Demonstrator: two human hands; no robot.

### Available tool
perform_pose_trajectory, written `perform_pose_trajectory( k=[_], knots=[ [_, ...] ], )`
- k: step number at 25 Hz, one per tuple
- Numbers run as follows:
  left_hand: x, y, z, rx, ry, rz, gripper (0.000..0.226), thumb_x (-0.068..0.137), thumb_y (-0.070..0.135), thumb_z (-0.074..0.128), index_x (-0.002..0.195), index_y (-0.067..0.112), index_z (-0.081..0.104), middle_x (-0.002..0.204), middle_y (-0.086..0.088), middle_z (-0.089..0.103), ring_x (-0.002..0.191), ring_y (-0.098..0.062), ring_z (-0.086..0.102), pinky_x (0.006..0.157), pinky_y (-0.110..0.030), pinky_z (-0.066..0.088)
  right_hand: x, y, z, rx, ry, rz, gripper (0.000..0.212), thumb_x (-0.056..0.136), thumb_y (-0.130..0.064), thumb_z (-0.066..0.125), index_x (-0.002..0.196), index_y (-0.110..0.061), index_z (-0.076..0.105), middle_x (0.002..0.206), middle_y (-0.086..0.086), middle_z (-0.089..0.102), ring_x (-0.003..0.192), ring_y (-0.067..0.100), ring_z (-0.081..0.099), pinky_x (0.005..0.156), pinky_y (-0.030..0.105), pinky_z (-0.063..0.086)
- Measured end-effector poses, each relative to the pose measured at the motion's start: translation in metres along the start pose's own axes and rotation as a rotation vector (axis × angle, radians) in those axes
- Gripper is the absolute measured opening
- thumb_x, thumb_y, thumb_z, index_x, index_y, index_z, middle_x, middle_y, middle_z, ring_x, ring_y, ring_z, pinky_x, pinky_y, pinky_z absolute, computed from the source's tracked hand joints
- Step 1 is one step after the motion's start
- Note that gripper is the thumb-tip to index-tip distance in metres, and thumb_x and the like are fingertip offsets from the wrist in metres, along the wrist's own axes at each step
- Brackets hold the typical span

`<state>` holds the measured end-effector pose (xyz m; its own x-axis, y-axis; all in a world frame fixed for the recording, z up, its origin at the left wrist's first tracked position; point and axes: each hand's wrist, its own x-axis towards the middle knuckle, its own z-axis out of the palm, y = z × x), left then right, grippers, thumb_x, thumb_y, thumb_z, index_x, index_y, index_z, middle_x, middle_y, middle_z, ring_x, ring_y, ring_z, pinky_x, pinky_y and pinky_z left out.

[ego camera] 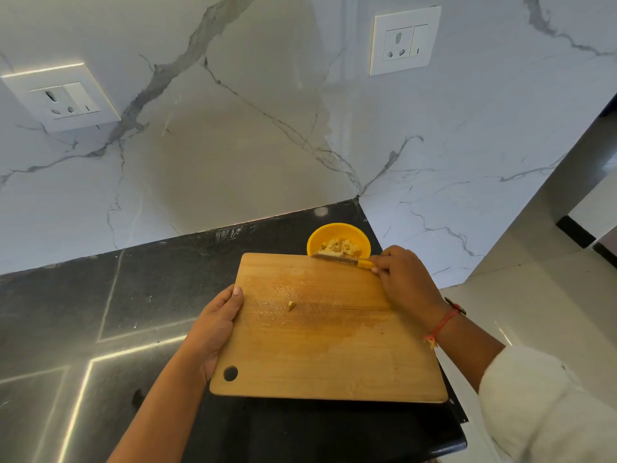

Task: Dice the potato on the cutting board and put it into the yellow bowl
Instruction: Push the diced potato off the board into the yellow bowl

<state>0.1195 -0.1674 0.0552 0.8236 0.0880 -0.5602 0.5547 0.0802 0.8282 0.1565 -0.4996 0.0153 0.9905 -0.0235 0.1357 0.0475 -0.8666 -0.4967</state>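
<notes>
Sideways, right hand [405, 279] holds the knife [340, 260] pointing left along cutting board [334, 345].

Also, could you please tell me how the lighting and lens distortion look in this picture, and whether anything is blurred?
In the head view, wide-angle bending tilts the left socket and the right socket outward; bright streaks glare on the black countertop; a broad soft shadow dims the marble wall; the cutting board, knife and stray potato piece look sharp.

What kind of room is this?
Probably a home kitchen: there is a dark stone counter, a wooden cutting board with a knife at its far edge, and a yellow bowl holding diced potato.
</notes>
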Motion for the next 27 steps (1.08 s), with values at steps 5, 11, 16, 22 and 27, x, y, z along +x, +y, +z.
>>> perform_pose_trajectory(
  k=[5,11,16,22,27],
  knots=[
    [0.002,0.000,0.000,0.001,-0.009,0.007,0.021,0.099,0.040,0.052,0.111,0.029,0.065,0.098,-0.011,0.074,0.090,-0.034,0.070,0.073,-0.049,0.058,0.037,0.000,0.001,-0.039,-0.006,0.047,0.031,0.099,-0.026,0.055,0.126,-0.013,0.066,0.108,0.009,0.063,0.099,0.025,0.059,0.087,0.027,0.045],
    [0.006,0.005,-0.001,-0.015,-0.017,0.002,0.025,0.098,0.041,0.053,0.114,0.027,0.066,0.104,-0.014,0.073,0.096,-0.038,0.069,0.085,-0.058,0.055,-0.007,-0.032,-0.018,0.088,-0.096,-0.128,0.027,0.096,-0.026,0.060,0.120,-0.017,0.070,0.109,-0.003,0.062,0.096,0.009,0.052,0.087,0.017,0.037],
    [0.009,0.010,0.001,-0.027,-0.036,0.004,0.027,0.099,0.041,0.052,0.118,0.027,0.063,0.105,-0.013,0.073,0.096,-0.036,0.070,0.080,-0.054,0.058,-0.053,-0.047,-0.013,0.129,-0.235,-0.266,0.017,0.093,-0.027,0.064,0.104,-0.020,0.076,0.096,-0.014,0.058,0.091,0.003,0.049,0.075,0.012,0.035],
    [0.006,0.008,0.004,-0.006,-0.044,0.009,0.027,0.098,0.042,0.053,0.116,0.027,0.065,0.106,-0.013,0.073,0.097,-0.037,0.070,0.084,-0.057,0.056,-0.042,-0.031,-0.005,0.094,-0.104,-0.153,0.020,0.094,-0.026,0.063,0.108,-0.018,0.075,0.099,-0.006,0.062,0.093,0.011,0.052,0.075,0.010,0.032],
    [-0.002,0.004,0.003,0.000,-0.053,0.006,0.028,0.097,0.043,0.053,0.115,0.027,0.066,0.104,-0.013,0.073,0.096,-0.036,0.070,0.080,-0.053,0.057,-0.005,-0.013,-0.006,-0.012,-0.034,-0.014,0.029,0.098,-0.030,0.057,0.121,-0.018,0.070,0.104,0.004,0.065,0.095,0.019,0.058,0.082,0.021,0.040]
  ],
)
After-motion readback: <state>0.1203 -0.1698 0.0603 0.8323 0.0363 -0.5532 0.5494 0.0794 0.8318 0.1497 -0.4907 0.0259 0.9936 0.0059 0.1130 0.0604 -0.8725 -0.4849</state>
